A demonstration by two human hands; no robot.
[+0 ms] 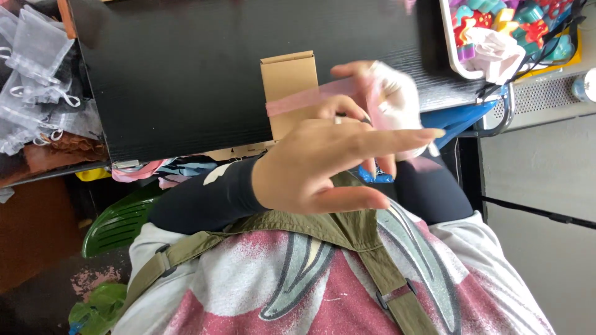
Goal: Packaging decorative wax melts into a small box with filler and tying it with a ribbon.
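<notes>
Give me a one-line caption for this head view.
Two hands stretch pink ribbon across a small cardboard box on a black table.

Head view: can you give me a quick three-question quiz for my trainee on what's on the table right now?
1. True or false: the small brown cardboard box lies on the black wood-grain table.
2. What stretches across the box? A) a pink translucent band; B) a green rope; C) a metal chain.
3. Fill in: the white plastic tray of colourful moulded pieces sits towards the person's own ___ side.

Key: 1 true; 2 A; 3 right.
</notes>
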